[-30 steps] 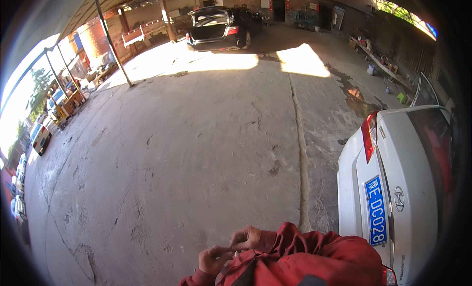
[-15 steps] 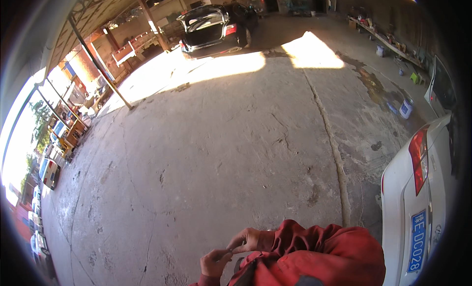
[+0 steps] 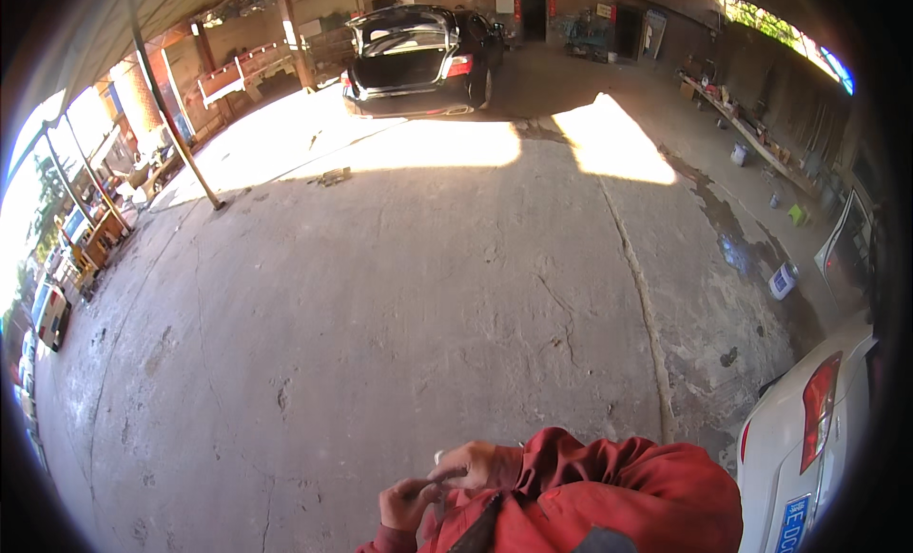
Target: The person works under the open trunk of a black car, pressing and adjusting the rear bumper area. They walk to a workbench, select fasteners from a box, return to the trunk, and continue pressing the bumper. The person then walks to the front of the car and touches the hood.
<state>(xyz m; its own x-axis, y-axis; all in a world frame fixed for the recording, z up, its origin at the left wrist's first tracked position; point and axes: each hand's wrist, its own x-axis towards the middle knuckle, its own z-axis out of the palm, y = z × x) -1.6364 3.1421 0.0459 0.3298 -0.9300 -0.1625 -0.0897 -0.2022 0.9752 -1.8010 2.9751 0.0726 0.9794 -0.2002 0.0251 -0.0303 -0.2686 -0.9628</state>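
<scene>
In front of my red jacket (image 3: 590, 496), at the lower edge of the view, my two hands meet. My left hand (image 3: 404, 504) is closed, its thumb and fingers pressed together toward the other hand. My right hand (image 3: 468, 465) reaches across from its red sleeve, fingers bent down and pinched against the left fingertips. Whatever lies between the fingertips is too small or hidden to make out. A small white bit (image 3: 438, 457) shows at the far edge of the right hand; its kind is unclear.
Cracked concrete floor (image 3: 399, 315) spreads ahead. At right stand a white car (image 3: 789, 429) and a white bucket (image 3: 783, 281). Farther off are a black car (image 3: 418, 73) with its trunk raised, a metal post (image 3: 176, 125), and a long low bench (image 3: 747, 130) with clutter.
The view has tilted up and shifted, so the cars and bucket sit lower or farther aside. Both hands remain together at the jacket; the small white bit now shows by the right hand.
</scene>
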